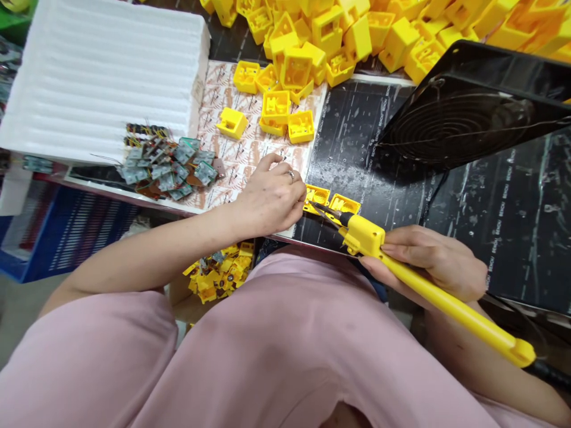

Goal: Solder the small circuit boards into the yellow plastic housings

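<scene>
My left hand (276, 193), a ring on one finger, is at the table's front edge with its fingers bent and closed on the left side of a small yellow plastic housing (317, 195). Its fingertips are partly hidden. A second yellow housing (344, 204) lies just to the right, open side up. My right hand (430, 261) is closed around the long yellow handle of a soldering iron (450, 303). The iron's dark, thin tip points left and reaches over the first housing; whether it touches anything inside I cannot tell.
Several yellow housings (297, 68) are heaped at the back. Left stand a white foam block (102, 77) and a pile of small circuit boards with wires (172, 166). A black fan (473, 107) stands right. Below are a blue crate (84, 220) and a box of yellow parts (223, 273).
</scene>
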{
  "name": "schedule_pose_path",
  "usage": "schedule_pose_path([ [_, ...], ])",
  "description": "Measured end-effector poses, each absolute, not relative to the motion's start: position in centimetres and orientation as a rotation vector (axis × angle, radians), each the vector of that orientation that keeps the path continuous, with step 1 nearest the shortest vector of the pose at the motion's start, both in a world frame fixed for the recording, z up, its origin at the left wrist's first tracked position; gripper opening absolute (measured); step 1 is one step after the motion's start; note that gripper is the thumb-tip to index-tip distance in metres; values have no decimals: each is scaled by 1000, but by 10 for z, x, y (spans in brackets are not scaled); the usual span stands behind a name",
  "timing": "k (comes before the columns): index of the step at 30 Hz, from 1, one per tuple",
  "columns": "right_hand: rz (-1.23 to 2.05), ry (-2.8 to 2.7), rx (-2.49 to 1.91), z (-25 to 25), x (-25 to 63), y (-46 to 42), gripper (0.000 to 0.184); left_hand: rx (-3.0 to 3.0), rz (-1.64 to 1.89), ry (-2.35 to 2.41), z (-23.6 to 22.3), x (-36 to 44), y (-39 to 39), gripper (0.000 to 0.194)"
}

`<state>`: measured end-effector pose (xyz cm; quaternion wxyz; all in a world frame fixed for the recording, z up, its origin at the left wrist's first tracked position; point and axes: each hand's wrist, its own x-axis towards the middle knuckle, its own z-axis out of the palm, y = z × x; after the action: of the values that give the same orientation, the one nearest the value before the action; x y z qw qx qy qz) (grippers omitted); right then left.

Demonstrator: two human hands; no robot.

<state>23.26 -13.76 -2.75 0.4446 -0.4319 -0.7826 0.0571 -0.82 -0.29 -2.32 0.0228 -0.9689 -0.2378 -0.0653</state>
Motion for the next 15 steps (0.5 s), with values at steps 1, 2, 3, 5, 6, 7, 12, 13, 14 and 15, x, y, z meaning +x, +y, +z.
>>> schedule_pose_path([
  [1, 159, -1940, -1052, -27, 232, -136, 31, -3003, -195, -735, -23, -8, -3, 23],
  [2, 177, -1951, -1022, -27, 232, -135, 29, -3007, -190, -734, -24, -8, -2, 24],
  [3, 190, -1966, -1005, -26, 231, -134, 27, -3009, -190, -736, -24, -7, -2, 24],
  [5, 201, -2009, -991, -22, 231, -132, 26, -3009, -207, -737, -25, -7, -1, 24],
  [6, 204, -2032, -989, -19, 231, -131, 27, -3008, -217, -733, -26, -7, -1, 24],
  [7, 206, -2051, -985, -17, 232, -130, 27, -3008, -224, -730, -26, -6, -1, 24],
  [12, 137, -2119, -1046, -6, 232, -130, 21, -3032, -224, -759, -28, -6, 0, 23],
  [13, 135, -2124, -1048, -6, 232, -131, 21, -3034, -223, -763, -28, -5, 0, 23],
  [14, 154, -2118, -1041, -6, 232, -131, 22, -3032, -221, -764, -28, -5, 0, 24],
  [15, 184, -2106, -1030, -7, 232, -132, 24, -3025, -218, -762, -28, -5, 0, 24],
])
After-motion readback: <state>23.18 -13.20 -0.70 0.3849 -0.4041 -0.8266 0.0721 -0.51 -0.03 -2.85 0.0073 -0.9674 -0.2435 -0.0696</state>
